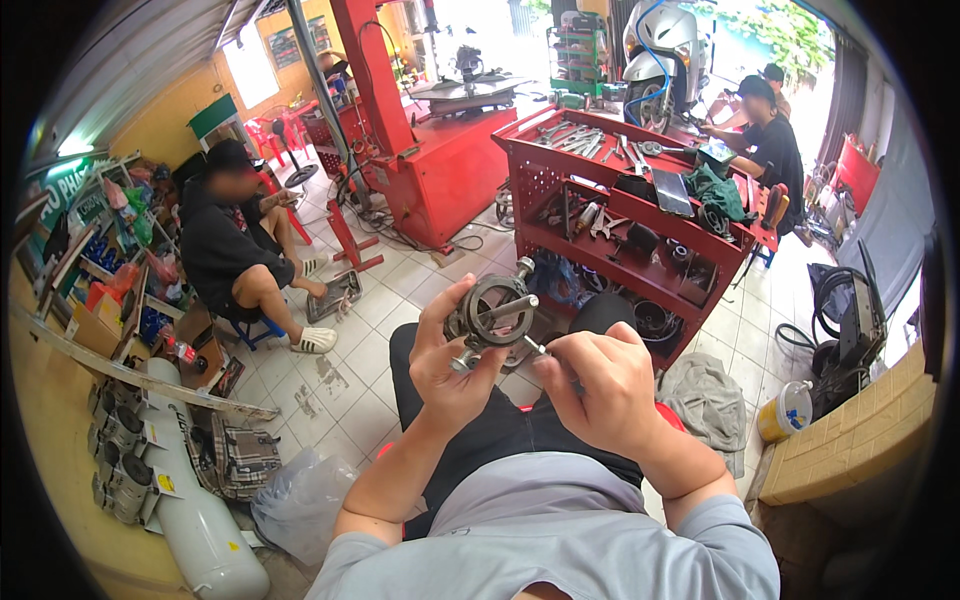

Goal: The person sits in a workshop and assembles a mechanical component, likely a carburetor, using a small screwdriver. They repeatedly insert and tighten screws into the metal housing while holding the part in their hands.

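Workshop floor: pale tiles (350,420), with a red tool cart (535,185) ahead of the person at work, spanners (575,138) spread over its top.
Nearby company: someone in a dark hoodie (235,225) sits on a low stool off to the left.
Metal ring piece: a dark ring with a stout rod (518,306) through its middle, up ahead of the lap, between the two hands and clear of the floor.
Left hand: this hand (448,355) grips the ring piece from its left side, index finger reaching up along the rim, thumb crossing beneath.
Left arm: elbow bent and out to the side, forearm (395,475) slanting up and inward.
Right hand: knuckles uppermost and fingers curled, this hand (597,375) brings its tips to the end of a thin pin (533,345) jutting from the ring; whether they pinch it or merely touch it, I can't tell from here.
Right arm: elbow out as well, forearm (680,460) angling in towards the middle.
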The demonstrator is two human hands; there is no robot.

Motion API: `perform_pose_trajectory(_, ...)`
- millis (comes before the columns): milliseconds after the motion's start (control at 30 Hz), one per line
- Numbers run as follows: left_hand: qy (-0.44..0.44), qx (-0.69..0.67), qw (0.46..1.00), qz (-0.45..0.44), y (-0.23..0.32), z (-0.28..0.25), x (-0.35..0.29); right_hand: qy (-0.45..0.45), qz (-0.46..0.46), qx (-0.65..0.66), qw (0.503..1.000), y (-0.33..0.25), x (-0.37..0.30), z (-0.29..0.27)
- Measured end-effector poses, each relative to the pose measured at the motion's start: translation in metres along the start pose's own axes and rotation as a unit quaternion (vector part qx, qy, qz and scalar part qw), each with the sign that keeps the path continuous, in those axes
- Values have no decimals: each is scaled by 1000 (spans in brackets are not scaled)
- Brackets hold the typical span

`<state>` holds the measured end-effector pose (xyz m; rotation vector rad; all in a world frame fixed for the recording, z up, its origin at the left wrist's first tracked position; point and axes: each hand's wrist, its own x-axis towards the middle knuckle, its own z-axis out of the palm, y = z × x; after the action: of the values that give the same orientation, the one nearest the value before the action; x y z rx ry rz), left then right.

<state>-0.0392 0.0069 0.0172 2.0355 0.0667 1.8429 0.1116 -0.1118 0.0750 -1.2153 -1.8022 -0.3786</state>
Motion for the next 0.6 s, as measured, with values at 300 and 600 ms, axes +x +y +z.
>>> perform_pose_trajectory(300, 11, -28, 999, -20, -3, 3, -5, 16, -3, -7, 1000, -3, 0, 1)
perform_pose_trajectory(600, 26, -33, 999, 6, -3, 6, -4, 29, 8, -1, 1000, -10, 2, -3)
